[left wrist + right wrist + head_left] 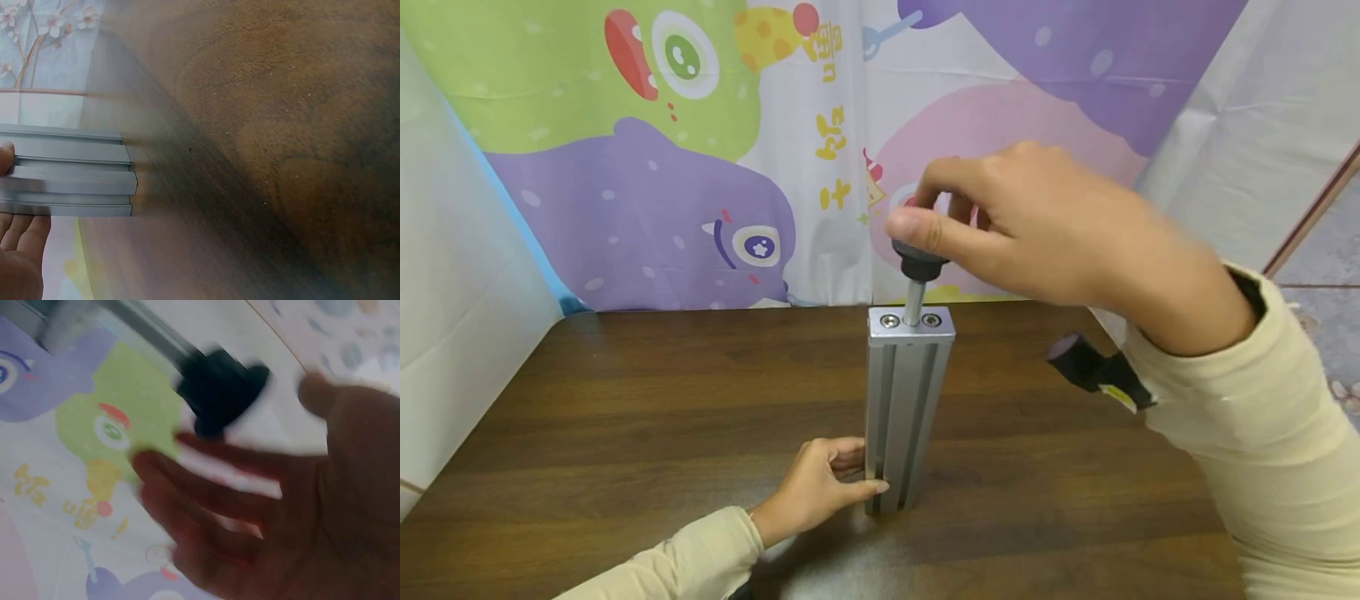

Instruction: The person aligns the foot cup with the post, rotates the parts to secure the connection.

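An aluminium extrusion profile stands upright on the table in the head view. Its end plate carries two socket screws, with a metal rod rising between them to a black knob. My left hand grips the profile near its foot, thumb on the front face; the left wrist view shows fingers below the profile. Up at the knob is my right hand, fingers loosely bent. In the blurred right wrist view, the knob lies between thumb and fingers, apparently not pinched.
The brown wooden tabletop lies under everything. Behind it hangs a cloth with cartoon monsters, and a white sheet closes off the left side. A black device is strapped at the right wrist.
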Demonstrator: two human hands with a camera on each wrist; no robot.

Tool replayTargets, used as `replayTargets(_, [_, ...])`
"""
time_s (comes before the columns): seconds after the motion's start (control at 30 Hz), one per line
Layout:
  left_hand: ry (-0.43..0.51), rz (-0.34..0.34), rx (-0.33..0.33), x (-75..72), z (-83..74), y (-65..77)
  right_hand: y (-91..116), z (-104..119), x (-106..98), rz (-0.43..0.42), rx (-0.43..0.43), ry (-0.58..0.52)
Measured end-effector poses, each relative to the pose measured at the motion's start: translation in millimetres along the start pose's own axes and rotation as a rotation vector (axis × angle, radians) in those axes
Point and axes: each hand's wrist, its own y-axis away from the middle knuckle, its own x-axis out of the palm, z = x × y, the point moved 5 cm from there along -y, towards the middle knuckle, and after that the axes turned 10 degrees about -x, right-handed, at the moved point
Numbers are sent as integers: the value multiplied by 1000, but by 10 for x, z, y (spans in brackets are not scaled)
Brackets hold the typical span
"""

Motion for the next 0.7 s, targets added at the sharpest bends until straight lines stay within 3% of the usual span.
replayTargets(0.1, [7, 6, 0, 1, -1, -3, 54, -27, -41, 97, -178, -87])
replayTargets(0.2, [17, 10, 6, 1, 1, -2, 91, -4, -74, 137, -352, -137])
replayTargets(0.33, [21, 9, 10, 5, 7, -8, 95, 12, -78, 133, -456, -126])
replayTargets(0.43, [17, 5, 8, 8, 13, -13, 73, -8, -53, 120, -447, -92])
replayTargets(0.5, [8, 0, 6, 9, 14, -14, 47, -23, -32, 91, -391, -71])
replayTargets(0.7, [25, 5, -2, 10, 9, -6, -40, 51, 11, -138, -97, 73])
